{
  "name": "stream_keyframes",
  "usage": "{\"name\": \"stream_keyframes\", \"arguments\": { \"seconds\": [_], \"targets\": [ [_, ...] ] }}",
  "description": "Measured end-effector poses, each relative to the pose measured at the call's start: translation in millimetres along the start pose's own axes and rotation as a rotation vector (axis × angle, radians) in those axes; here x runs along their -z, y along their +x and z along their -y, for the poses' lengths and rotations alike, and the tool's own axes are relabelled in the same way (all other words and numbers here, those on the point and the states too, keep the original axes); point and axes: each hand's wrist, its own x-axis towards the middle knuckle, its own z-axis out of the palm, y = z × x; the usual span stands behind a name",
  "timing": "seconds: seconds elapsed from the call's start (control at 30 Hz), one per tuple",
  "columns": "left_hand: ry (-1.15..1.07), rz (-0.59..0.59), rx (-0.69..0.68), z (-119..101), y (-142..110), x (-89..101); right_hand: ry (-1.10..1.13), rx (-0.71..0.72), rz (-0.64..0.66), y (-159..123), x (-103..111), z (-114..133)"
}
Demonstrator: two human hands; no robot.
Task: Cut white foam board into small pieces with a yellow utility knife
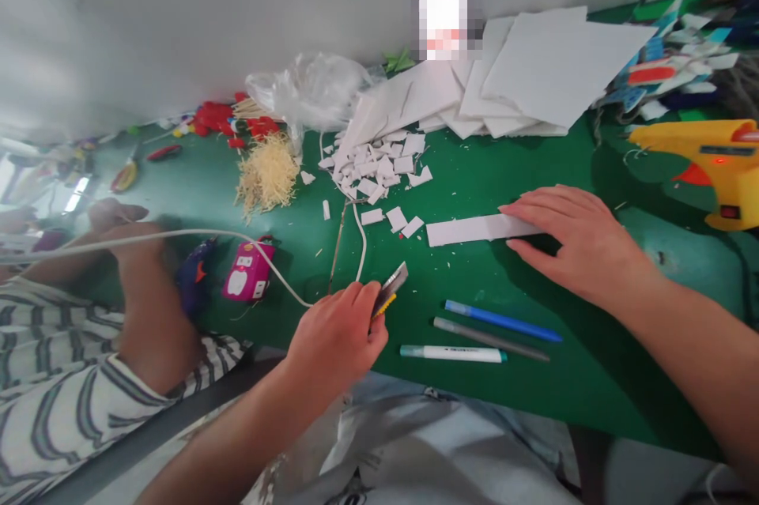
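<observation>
In my left hand [337, 333] is a utility knife [394, 282], its blade out and pointing up and to the right, above the green table. My left fingers are closed around its handle. A narrow white foam-board strip [463, 231] lies flat on the table. My right hand [584, 246] holds the strip's right end, with fingertips along the far edge and the thumb at the near edge; the palm hides that end. Small cut white pieces [396, 218] lie just left of the strip. Between my hands and the table's front edge are a blue pen [504, 321], a grey pen [492, 338] and a white marker [454, 353].
White foam sheets [551, 54] are stacked at the back, beside a heap of scraps [379, 169]. A yellow glue gun [705, 157] stands at right, its light red. A white cord [195, 234] crosses the left side near a pink box [249, 269] and another person's arm [148, 307].
</observation>
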Motion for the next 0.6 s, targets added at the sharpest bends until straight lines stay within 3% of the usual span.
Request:
{"name": "stream_keyframes", "arguments": {
  "seconds": [0.13, 0.23, 0.47, 0.6],
  "targets": [
    [-0.128, -0.286, -0.091, 3, 16, -1.6, -0.071, 0.002, 0.028, 0, 5, 6],
    [-0.204, -0.367, -0.153, -6, 31, 4.6, -0.104, 0.013, 0.066, 0, 7, 11],
    [-0.242, -0.216, -0.19, -45, 51, 27.0, -0.126, 0.072, 0.098, 4, 8, 18],
    [-0.219, -0.191, -0.202, -52, 52, 32.9, -0.12, 0.066, 0.062, 4, 10, 22]
  ]
}}
